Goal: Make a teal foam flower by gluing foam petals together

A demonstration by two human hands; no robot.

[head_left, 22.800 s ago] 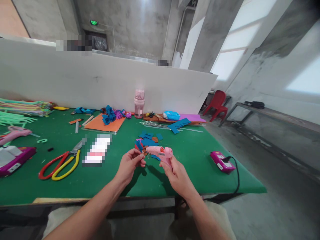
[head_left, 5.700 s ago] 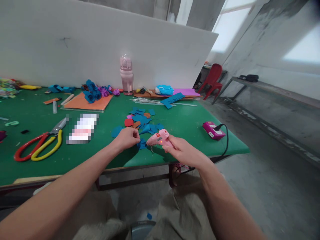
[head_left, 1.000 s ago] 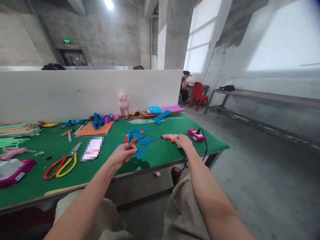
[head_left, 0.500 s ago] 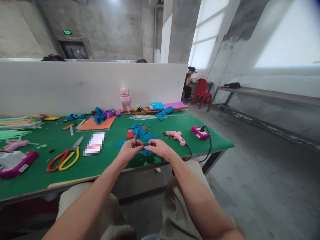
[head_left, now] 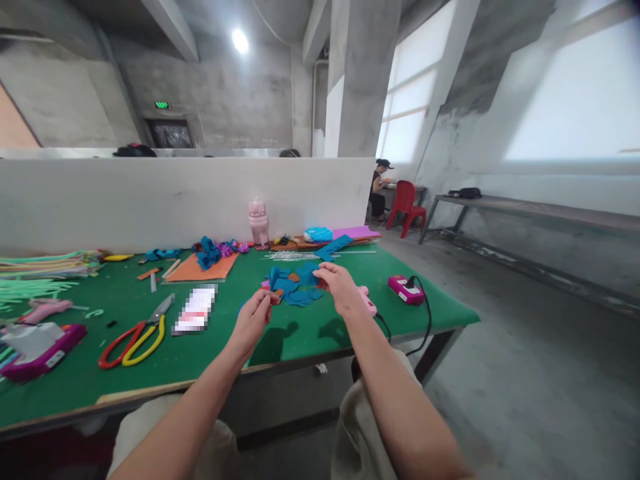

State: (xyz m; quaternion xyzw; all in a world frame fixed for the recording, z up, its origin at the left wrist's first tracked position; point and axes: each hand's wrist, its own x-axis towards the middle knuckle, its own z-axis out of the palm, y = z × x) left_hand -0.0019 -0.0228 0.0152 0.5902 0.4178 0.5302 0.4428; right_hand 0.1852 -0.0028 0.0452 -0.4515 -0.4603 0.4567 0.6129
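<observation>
While the left hand (head_left: 253, 317) pinches a blue curl (head_left: 277, 277), the right hand (head_left: 342, 288) holds a blue scrap (head_left: 309, 269) — thin, flat.

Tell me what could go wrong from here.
The right hand hides part of the pink glue gun, so it might brush the unseen nozzle, which could be hot.

The gun's black cable runs to the edge of the green table close to the right leg; a snag might drag the gun.

Loose blue cut-out pieces lie heaped near both hands and could get scattered.
</observation>
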